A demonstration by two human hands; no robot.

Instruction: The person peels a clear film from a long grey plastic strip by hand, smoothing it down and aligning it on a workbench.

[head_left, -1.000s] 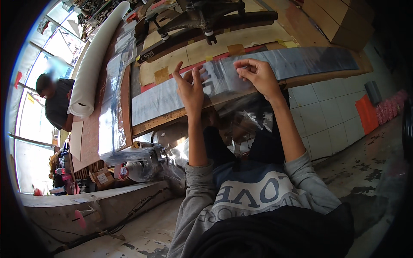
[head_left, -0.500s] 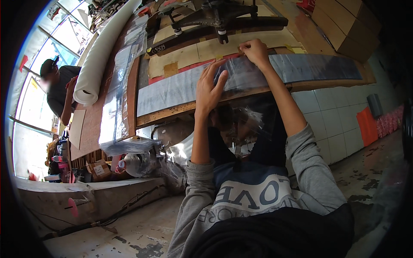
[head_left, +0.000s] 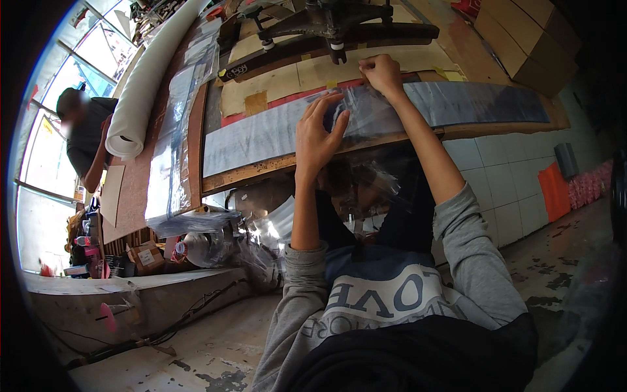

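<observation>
Right hand [head_left: 382,73] now farther up, fisted on plastic sheet [head_left: 366,114]; left hand [head_left: 317,134] flat.

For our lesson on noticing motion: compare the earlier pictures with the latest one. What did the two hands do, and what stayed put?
The right hand moved to the far edge of the long grey plastic-wrapped panel and closed into a fist there. The left hand stayed open, flat on the clear film. The panel and white foam roll kept their places.

left hand [head_left: 318,134]: fingers spread, palm flat; arm raised | right hand [head_left: 382,73]: fist closed; arm extended further
</observation>
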